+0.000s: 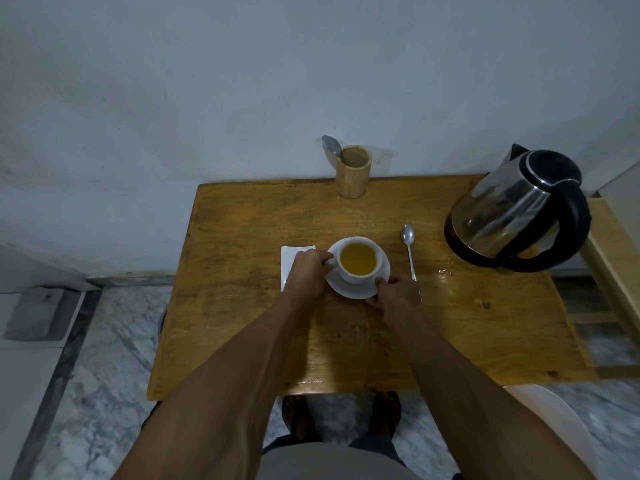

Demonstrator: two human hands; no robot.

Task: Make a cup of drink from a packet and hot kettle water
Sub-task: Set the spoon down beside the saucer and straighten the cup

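Both bare forearms reach out from the bottom of the view toward the middle of the worn wooden surface (242,341). Left hand (308,273) has its fingers (327,260) closed round the handle of the small white ceramic cup (356,275), which stands on a round white saucer (360,291) and holds yellow-amber liquid close to the brim. Right hand (398,292) pinches the saucer's near right rim, fingers curled onto it. A folded white paper packet (289,254) lies partly under the left hand; a steel teaspoon (409,247) lies just right of the saucer, and the steel kettle with black handle (516,209) sits well apart at the right. Cup and saucer are likely rigid, breakable, smooth and hot; holding handle and rim, kept level, looks safest against slopping.
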